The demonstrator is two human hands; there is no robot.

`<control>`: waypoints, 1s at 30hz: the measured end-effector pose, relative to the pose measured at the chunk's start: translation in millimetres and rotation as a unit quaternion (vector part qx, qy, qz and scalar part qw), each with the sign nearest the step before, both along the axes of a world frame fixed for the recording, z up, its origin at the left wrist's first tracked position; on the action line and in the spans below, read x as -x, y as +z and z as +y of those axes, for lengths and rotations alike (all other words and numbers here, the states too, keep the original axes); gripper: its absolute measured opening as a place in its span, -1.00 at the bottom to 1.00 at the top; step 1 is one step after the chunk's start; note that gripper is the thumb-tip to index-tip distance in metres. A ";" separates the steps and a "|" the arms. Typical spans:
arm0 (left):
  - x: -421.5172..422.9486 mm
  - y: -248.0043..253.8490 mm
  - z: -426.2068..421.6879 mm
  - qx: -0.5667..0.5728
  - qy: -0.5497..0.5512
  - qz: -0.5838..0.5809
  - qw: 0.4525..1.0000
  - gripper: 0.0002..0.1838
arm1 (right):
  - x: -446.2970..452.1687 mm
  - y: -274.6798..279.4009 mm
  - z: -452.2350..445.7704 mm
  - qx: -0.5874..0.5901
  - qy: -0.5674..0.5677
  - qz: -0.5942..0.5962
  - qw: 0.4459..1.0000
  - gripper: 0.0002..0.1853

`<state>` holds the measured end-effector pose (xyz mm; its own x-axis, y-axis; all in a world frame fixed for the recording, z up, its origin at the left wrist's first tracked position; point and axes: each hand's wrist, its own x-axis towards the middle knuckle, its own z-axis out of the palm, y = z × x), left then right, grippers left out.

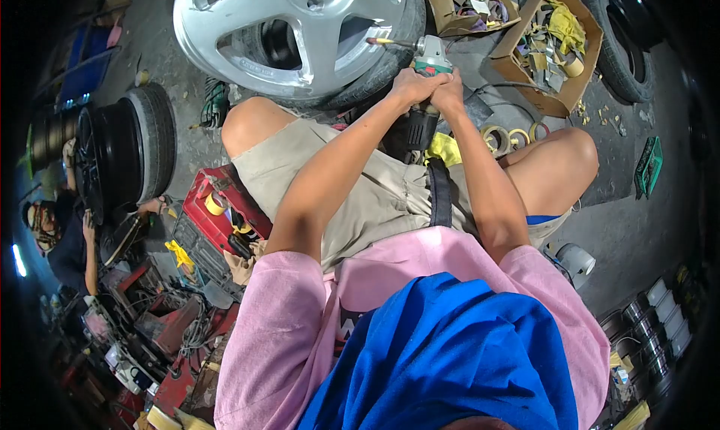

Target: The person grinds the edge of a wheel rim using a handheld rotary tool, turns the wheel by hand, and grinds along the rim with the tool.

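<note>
A silver alloy wheel [315, 32] lies on a tire in front of my knees. Both of my hands are wrapped round a green and black angle grinder [424, 126], close together near its metal head. My left hand [414, 87] is on the left side of the tool, and my right hand [448, 92] presses against it from the right. From the grinder's head a thin attachment with a yellowish, dark-ended tip [382, 41] points left, over the wheel's rim edge. Whether the tip touches the metal, I cannot tell.
Two cardboard boxes [555, 100] of scraps stand at the upper right, beside a tire [619, 51]. Tape rolls [496, 140] lie by my right knee. At my left are a red toolbox [259, 205], standing wheels [154, 141] and a co-worker [71, 242]. A green tray [649, 167] sits far right.
</note>
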<state>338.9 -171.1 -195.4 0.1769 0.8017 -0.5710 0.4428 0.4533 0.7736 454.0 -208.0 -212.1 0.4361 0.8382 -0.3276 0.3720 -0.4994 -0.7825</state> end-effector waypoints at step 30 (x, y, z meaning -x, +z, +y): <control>3.3 13.0 17.4 0.018 -0.008 -0.025 0.999 -0.25 | 5.4 6.1 15.4 -0.016 -0.046 0.013 0.999 0.31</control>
<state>335.6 -153.7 -182.4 0.2190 0.7776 -0.5893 0.4107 0.4744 0.7786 448.6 -192.6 -206.1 0.5032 0.8055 -0.3130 0.3059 -0.5047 -0.8073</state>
